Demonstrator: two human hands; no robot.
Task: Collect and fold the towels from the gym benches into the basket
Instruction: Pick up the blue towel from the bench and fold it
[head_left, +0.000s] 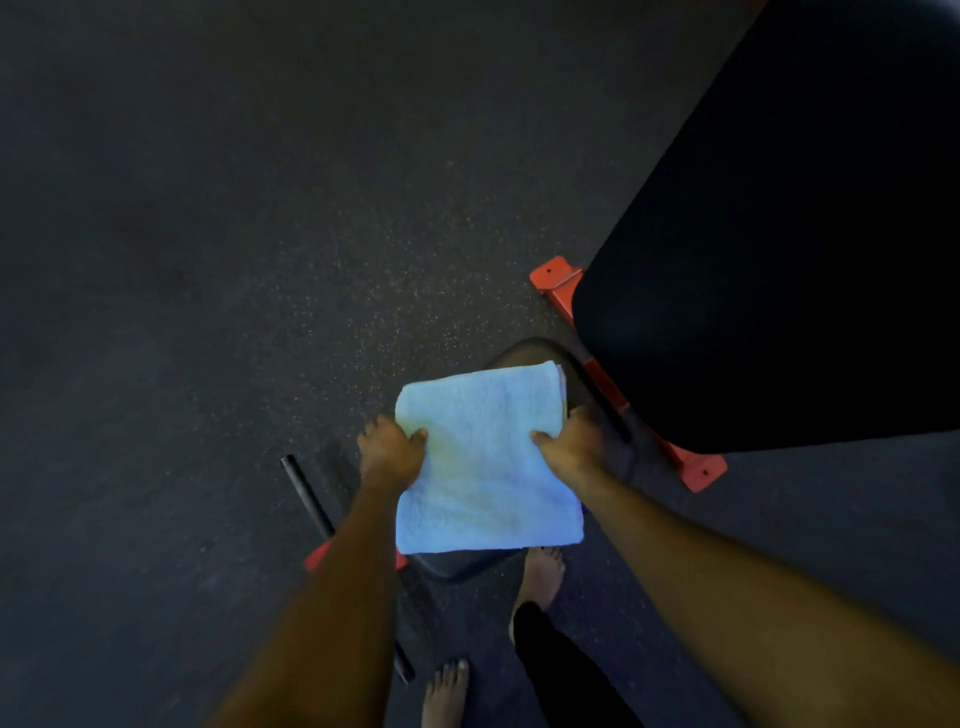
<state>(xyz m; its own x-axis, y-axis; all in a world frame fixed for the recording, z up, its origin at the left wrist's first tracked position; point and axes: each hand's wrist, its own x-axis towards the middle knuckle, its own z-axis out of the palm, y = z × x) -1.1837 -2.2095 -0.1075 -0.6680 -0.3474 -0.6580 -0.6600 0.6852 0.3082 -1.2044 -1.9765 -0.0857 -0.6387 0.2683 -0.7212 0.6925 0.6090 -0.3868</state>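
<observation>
A folded light blue towel (485, 457) is held flat between both hands, low in the middle of the view. My left hand (389, 452) grips its left edge with the thumb on top. My right hand (571, 447) grips its right edge the same way. Directly under the towel is a dark basket (524, 351); only its far rim and a near corner show. I cannot tell whether the towel touches the basket.
A black padded gym bench (779, 234) on an orange frame (556, 280) fills the right side. A black bar (306, 493) with an orange bracket lies at lower left. My bare feet (543, 571) stand on dark speckled rubber floor (208, 260).
</observation>
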